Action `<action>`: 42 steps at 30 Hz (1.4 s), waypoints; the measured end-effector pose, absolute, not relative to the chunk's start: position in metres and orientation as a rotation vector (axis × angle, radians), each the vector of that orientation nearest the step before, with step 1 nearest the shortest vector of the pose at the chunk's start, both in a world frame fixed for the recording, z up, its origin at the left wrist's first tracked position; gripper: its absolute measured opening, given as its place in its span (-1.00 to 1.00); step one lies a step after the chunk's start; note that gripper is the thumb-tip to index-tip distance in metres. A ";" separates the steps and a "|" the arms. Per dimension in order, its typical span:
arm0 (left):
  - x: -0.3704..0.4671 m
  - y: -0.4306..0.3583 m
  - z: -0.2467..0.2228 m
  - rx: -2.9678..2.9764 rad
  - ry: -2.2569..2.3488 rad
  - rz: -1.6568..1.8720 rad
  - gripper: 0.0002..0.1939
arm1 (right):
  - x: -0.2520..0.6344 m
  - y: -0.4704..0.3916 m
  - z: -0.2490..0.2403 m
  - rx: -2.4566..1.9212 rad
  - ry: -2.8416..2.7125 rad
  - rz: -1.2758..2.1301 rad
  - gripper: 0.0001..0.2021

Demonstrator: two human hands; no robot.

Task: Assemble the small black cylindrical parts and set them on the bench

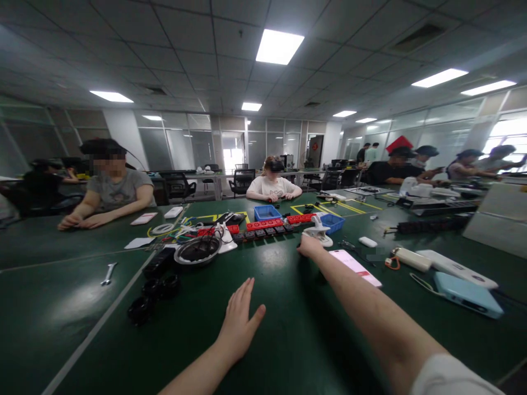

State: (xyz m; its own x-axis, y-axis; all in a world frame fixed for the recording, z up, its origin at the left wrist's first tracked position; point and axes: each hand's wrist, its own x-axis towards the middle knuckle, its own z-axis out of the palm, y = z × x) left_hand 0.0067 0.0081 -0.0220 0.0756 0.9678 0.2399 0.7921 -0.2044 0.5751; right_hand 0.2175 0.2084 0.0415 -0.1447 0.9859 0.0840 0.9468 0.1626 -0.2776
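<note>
My left hand (239,318) is low over the green table (272,296), fingers stretched out and thumb apart, holding nothing. Reaching far forward, my right hand (309,247) is closed at the near side of a white stand-like object (320,233). Something small and dark shows at its fingertips, too small to make out. Just right of that hand lies a pink phone (354,267). Beyond it runs a row of red pieces (265,224), with a blue bin (267,212) behind and another blue bin (331,222) to the right.
On the left are a round metal-rimmed part (197,250), black rings (140,310) and a wrench (109,273). To the right lie a light blue box (468,293), a white power bank (457,267) and a white case (368,241). Several people sit around the tables.
</note>
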 end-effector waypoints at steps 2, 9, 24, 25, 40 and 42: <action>0.003 0.011 -0.024 2.016 1.816 0.928 -0.37 | 0.184 0.198 0.035 -1.746 -2.317 0.296 -0.73; 0.000 0.012 -0.022 2.029 1.886 0.747 -0.26 | 0.151 0.155 0.008 -1.292 -2.445 0.413 -0.75; 0.006 0.009 -0.014 2.089 1.922 0.506 -0.35 | 0.191 0.145 -0.014 -1.165 -2.132 0.583 -0.73; 0.006 0.009 -0.014 2.097 1.921 0.503 -0.37 | 0.190 0.143 -0.017 -1.168 -2.101 0.598 -0.73; 0.002 0.009 -0.023 2.109 1.847 0.738 -0.43 | 0.188 0.105 -0.022 -1.075 -2.103 0.704 -0.70; -0.002 0.009 -0.020 2.073 1.803 0.958 -0.44 | 0.177 0.085 -0.017 -0.977 -2.207 0.757 -0.70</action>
State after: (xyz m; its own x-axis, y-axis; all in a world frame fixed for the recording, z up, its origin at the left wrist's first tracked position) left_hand -0.0022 0.0086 -0.0196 0.0285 0.9468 0.3206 0.7952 -0.2158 0.5666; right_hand 0.1774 0.0849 -0.0173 -0.5471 0.7848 0.2911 0.4406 0.5657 -0.6970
